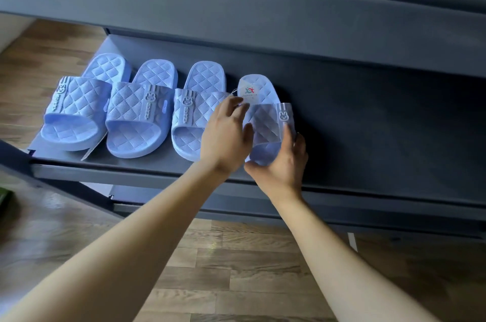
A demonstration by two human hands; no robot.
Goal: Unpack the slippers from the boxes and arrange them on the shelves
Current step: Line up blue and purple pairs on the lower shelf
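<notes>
Several light blue quilted slippers with a bunny logo stand in a row on a dark grey shelf (368, 116). The rightmost slipper (268, 121) has a paper tag (249, 91) lying on its heel. My left hand (226, 134) rests against its left side, fingers spread over the strap's edge. My right hand (284, 161) cups its toe end from the front right, thumb under the front. To the left stand the third slipper (194, 111), the second slipper (142, 113) and the leftmost slipper (81, 105).
A higher grey shelf (236, 11) overhangs the back. A lower shelf edge (342, 213) runs below. The right part of the slipper shelf is bare. Wooden floor (236, 269) lies under my arms. Something green (4, 198) shows at the left edge.
</notes>
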